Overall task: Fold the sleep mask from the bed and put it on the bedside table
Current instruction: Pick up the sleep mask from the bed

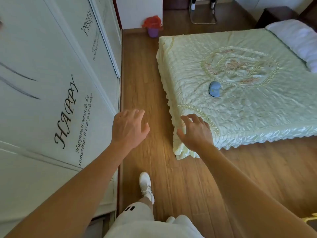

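The blue sleep mask (214, 89) lies on the quilted bedspread (240, 93), just outside the embroidered round medallion (240, 66) at the bed's middle, on the side of the medallion toward the foot corner nearest the person. It appears bunched or partly doubled over rather than spread flat, though its exact lay is too small to read; it sits alone, touching nothing but the cover, so it should be easy to lift once reached. Both arms are held forward and low, probably for balance and readiness as the person walks toward the bed, one white shoe (145, 186) planted ahead on the wooden floor (154, 74). The left hand (127, 127) hangs over the floor, on the wardrobe side of that bed corner, fingers spread and loosely curved, holding nothing. The right hand (195, 129) hovers over the ruffled corner of the bedspread, fingers splayed and slightly bent, also empty; whether it brushes the fabric I cannot tell. The mask is well beyond both hands, further onto the bed. A dark piece of furniture (274, 16) beyond the pillow (295, 42) may be the bedside table.
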A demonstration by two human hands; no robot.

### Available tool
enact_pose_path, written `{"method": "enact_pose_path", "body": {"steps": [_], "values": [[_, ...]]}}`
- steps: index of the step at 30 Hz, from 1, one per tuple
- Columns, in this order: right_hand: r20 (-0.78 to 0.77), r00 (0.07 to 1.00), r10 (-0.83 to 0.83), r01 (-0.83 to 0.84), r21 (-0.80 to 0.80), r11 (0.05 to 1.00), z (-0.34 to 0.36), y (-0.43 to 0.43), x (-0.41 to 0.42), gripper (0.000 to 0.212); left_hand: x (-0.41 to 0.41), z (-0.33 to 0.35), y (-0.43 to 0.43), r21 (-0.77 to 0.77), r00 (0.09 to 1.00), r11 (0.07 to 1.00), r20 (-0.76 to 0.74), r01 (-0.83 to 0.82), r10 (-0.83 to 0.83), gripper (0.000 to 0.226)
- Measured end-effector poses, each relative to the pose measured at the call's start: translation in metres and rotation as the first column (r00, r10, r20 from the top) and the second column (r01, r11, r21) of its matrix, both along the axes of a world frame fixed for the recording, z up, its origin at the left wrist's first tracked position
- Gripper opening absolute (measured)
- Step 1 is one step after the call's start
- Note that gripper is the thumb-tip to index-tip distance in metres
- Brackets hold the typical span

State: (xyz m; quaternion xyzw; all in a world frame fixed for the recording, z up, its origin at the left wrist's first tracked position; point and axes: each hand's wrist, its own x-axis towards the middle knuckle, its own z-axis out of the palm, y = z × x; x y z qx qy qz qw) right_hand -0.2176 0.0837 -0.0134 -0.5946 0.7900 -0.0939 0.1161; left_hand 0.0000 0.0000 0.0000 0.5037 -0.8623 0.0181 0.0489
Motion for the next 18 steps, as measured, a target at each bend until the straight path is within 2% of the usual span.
{"method": "enact_pose_path", "body": {"steps": [9, 18], "values": [[-0.038, 0.999, -0.005, 0.005, -0.002, 1.0, -0.009, -0.13, 0.005, 0.051, 0.008, -0.024, -0.131, 0.035, 0.999, 0.999, -0.043, 0.009, -0.008, 0.053], [-0.055, 0.998, -0.015, 0.015, -0.005, 1.0, 0.008, -0.272, 0.024, 0.049, 0.013, -0.012, -0.284, 0.053, 0.995, 0.999, -0.098, 0.0, 0.005, 0.053]]}}
